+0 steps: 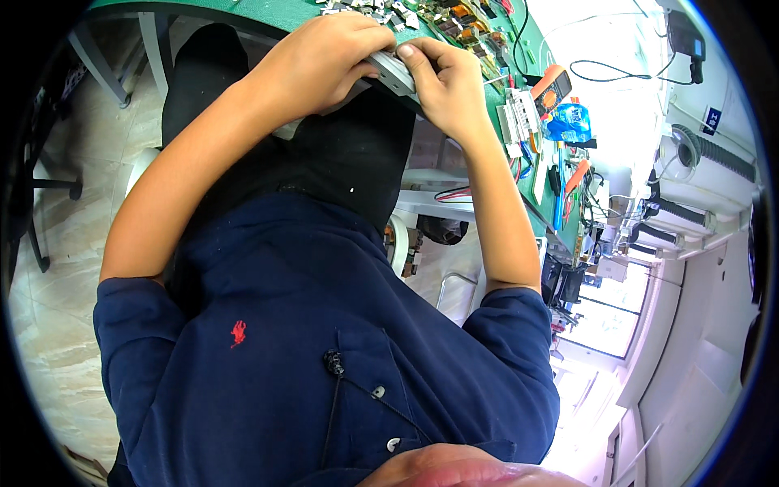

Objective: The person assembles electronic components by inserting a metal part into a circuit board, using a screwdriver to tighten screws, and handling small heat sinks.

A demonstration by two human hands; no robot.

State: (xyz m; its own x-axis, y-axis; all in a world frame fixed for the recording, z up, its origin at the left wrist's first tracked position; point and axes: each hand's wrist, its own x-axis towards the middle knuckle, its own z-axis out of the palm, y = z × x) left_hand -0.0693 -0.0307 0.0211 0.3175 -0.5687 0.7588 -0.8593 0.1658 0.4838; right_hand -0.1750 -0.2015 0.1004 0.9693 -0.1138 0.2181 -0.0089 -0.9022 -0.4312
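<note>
Both my hands meet at the front edge of a green-topped workbench, above my lap. Between them is a small pale grey, box-like casing with a flat side and small holes. My left hand grips its left end, fingers curled over the top. At the other end my right hand holds it, the thumb pressed on its upper side. The fingers partly cover the casing, so its exact kind cannot be made out. Just beyond my hands lie small white and silvery parts in a loose heap.
Circuit boards are piled beyond my right hand. Farther right are an orange multimeter, a blue pouch, pale flat modules and tangled cables. A black adapter hangs by the wall. Metal bench legs stand at left.
</note>
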